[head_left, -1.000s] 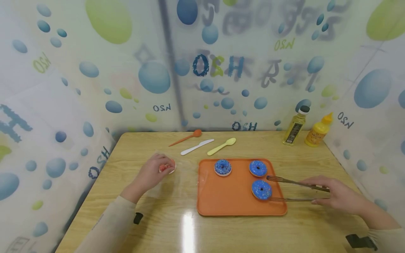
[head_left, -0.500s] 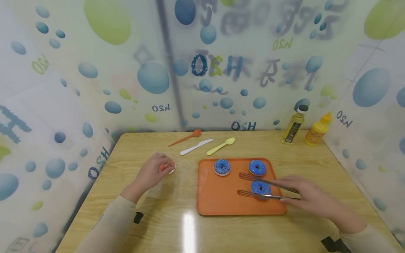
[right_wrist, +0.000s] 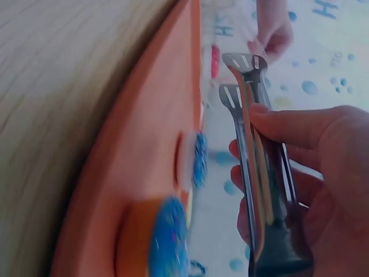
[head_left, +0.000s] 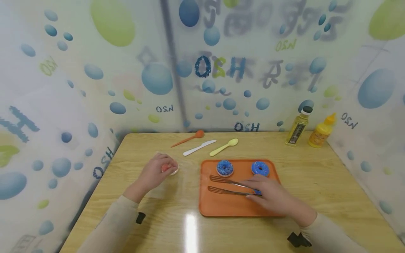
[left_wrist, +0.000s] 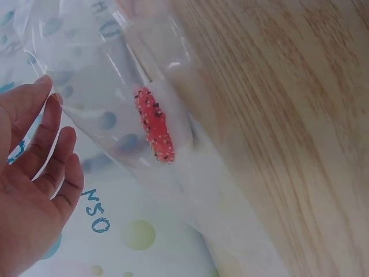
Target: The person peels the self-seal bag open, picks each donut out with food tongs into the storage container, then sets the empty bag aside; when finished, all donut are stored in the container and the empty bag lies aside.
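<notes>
My left hand [head_left: 155, 171], at the left of the table, pinches the edge of a clear plastic bag [left_wrist: 109, 57] between thumb and forefinger. Inside the bag sits a red-iced doughnut [left_wrist: 154, 124] with dark and pale sprinkles. Over the orange tray [head_left: 234, 210], my right hand [head_left: 273, 196] grips a pair of metal tongs [right_wrist: 268, 196], whose slotted tips stand apart with nothing between them and point left toward the bag. Two blue-iced doughnuts show at the tray's back, a sprinkled one [head_left: 225, 168] and a plainer one [head_left: 260, 168]. A third blue doughnut [head_left: 257, 192] is mostly hidden by the right hand.
Behind the tray lie an orange spoon [head_left: 199, 134], a white plastic knife [head_left: 199, 147] and a yellow spoon [head_left: 224, 147]. At the back right stand an oil bottle [head_left: 297, 130] and a yellow squeeze bottle [head_left: 321, 133]. Patterned sheeting [head_left: 126, 77] walls in the table's back and sides.
My right hand has carried the tongs leftward from the tray's right edge across to its left part. The left hand stays at the bag, and the doughnuts keep their places.
</notes>
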Tool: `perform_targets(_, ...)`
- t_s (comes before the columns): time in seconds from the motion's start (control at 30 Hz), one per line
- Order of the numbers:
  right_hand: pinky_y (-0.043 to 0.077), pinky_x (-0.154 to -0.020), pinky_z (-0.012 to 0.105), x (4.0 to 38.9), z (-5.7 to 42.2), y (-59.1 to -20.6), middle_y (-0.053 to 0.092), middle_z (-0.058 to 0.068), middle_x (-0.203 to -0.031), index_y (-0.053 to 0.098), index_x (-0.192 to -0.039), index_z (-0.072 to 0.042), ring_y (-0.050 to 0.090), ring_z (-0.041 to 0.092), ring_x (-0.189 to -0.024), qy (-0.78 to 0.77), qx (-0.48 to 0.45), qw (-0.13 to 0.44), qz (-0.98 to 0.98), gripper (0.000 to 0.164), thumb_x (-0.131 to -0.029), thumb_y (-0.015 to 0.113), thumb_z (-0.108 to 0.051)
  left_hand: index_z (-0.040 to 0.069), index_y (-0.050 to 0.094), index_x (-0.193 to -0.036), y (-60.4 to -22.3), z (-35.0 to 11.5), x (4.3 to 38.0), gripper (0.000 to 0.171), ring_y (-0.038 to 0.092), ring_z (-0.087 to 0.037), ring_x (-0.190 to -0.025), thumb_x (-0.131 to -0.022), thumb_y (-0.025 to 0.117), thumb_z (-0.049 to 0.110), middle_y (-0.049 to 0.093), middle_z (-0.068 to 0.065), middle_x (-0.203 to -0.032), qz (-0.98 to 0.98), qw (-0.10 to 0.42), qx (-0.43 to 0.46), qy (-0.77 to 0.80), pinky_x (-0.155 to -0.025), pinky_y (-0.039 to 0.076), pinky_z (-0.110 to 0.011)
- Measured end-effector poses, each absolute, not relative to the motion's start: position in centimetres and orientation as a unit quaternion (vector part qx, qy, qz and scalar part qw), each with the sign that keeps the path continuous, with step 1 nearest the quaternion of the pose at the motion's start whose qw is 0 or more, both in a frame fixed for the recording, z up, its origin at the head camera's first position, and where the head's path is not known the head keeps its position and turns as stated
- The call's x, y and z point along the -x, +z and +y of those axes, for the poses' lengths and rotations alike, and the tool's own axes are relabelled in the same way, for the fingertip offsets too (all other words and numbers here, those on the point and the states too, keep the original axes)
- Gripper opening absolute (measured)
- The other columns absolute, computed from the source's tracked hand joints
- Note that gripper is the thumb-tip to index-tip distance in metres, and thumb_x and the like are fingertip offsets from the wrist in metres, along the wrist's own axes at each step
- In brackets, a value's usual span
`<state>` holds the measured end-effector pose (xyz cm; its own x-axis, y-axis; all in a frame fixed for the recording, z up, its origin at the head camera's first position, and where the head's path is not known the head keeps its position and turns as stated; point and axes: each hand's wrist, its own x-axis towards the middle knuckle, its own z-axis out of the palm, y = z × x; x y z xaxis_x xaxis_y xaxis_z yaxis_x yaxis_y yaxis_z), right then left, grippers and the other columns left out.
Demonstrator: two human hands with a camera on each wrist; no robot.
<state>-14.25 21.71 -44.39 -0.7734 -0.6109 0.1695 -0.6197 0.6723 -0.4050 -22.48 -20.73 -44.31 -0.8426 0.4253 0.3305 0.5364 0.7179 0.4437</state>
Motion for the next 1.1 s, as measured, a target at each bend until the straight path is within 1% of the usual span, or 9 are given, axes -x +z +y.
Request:
perform_targets(0.17,0.058,-0.087,0.04,14.9,19.3,-45.2,0.07,-0.002,-0.13,0.062,-0.143,-0.027,0.066,0.018,-0.114,0.212,-0.315,-0.004,-0.925,0.049,-0.096,0.075,-0.028,0.014,0.078,-0.096,-44.4,-20.4,22.5,0.005,0.059,-0.019,-0.098,-0.091,0.08,0.014,0.071,0.004,-0.102,-0.919,0.102,0.258,-0.28,-0.086,0.053,-0.043)
perform_targets(0.37,0.057,-0.096,0.046,16.4,16.5,-45.6,0.067,0.004,-0.137,0.06,-0.147,-0.021,0.065,0.024,-0.121,0.204,-0.318,-0.019,-0.926,0.053,-0.096,0.075,-0.027,0.015,0.078,-0.095,-44.9,-20.2,22.6,0.005,0.058,-0.016,-0.097,-0.091,0.08,0.014,0.071,0.005,-0.1,-0.919,0.102,0.262,-0.276,-0.085,0.053,-0.043)
perform_targets(0.47,0.057,-0.096,0.047,17.2,15.1,-45.8,0.068,0.008,-0.135,0.062,-0.144,-0.017,0.066,0.027,-0.12,0.196,-0.32,-0.013,-0.927,0.052,-0.095,0.077,-0.026,0.014,0.078,-0.094,-44.9,-20.1,22.5,0.006,0.058,-0.017,-0.095,-0.09,0.081,0.012,0.071,0.005,-0.099,-0.917,0.104,0.265,-0.28,-0.085,0.052,-0.042)
perform_targets(0.6,0.056,-0.08,0.038,18.3,13.3,-45.9,0.073,0.002,-0.118,0.054,-0.151,-0.03,0.065,0.022,-0.101,0.192,-0.335,-0.022,-0.922,0.06,-0.096,0.075,-0.021,0.016,0.077,-0.094,-44.9,-20.1,22.5,0.005,0.059,-0.019,-0.095,-0.091,0.08,0.013,0.071,0.004,-0.099,-0.916,0.106,0.267,-0.281,-0.083,0.052,-0.041)
perform_targets(0.7,0.046,-0.072,0.032,19.1,12.1,-45.9,0.073,-0.004,-0.107,0.047,-0.154,-0.04,0.057,0.014,-0.087,0.191,-0.343,-0.028,-0.919,0.066,-0.097,0.073,-0.019,0.018,0.076,-0.094,-45.0,-20.1,22.6,0.005,0.059,-0.02,-0.095,-0.092,0.079,0.015,0.071,0.004,-0.1,-0.915,0.111,0.271,-0.278,-0.083,0.052,-0.041)
perform_targets(0.8,0.047,-0.074,0.032,19.6,11.1,-45.9,0.074,-0.002,-0.105,0.054,-0.151,-0.032,0.055,0.013,-0.087,0.195,-0.332,-0.021,-0.923,0.059,-0.096,0.074,-0.021,0.018,0.076,-0.094,-44.8,-20.1,22.7,0.005,0.059,-0.02,-0.096,-0.092,0.08,0.016,0.071,0.003,-0.102,-0.915,0.111,0.272,-0.277,-0.084,0.052,-0.042)
perform_targets(0.87,0.05,-0.078,0.033,19.9,10.5,-46.0,0.073,-0.001,-0.103,0.057,-0.149,-0.026,0.058,0.014,-0.091,0.2,-0.324,-0.016,-0.925,0.056,-0.096,0.075,-0.022,0.017,0.077,-0.095,-44.7,-20.0,22.7,0.005,0.06,-0.02,-0.097,-0.091,0.08,0.016,0.071,0.002,-0.102,-0.915,0.11,0.273,-0.276,-0.084,0.052,-0.043)
perform_targets(0.93,0.052,-0.08,0.034,20.3,10.0,-46.0,0.074,0.001,-0.109,0.06,-0.146,-0.019,0.062,0.016,-0.094,0.213,-0.322,-0.012,-0.922,0.053,-0.095,0.076,-0.021,0.017,0.077,-0.096,-44.5,-20.0,22.7,0.006,0.06,-0.021,-0.099,-0.091,0.08,0.016,0.071,0.001,-0.103,-0.915,0.106,0.272,-0.277,-0.086,0.053,-0.044)
perform_targets(1.1,0.056,-0.081,0.038,21.0,9.0,-46.0,0.075,0.003,-0.118,0.064,-0.139,-0.015,0.067,0.019,-0.099,0.231,-0.32,-0.001,-0.919,0.048,-0.093,0.079,-0.021,0.018,0.077,-0.096,-44.2,-19.8,22.8,0.006,0.061,-0.022,-0.102,-0.091,0.08,0.017,0.072,0.001,-0.105,-0.918,0.098,0.268,-0.274,-0.09,0.053,-0.047)
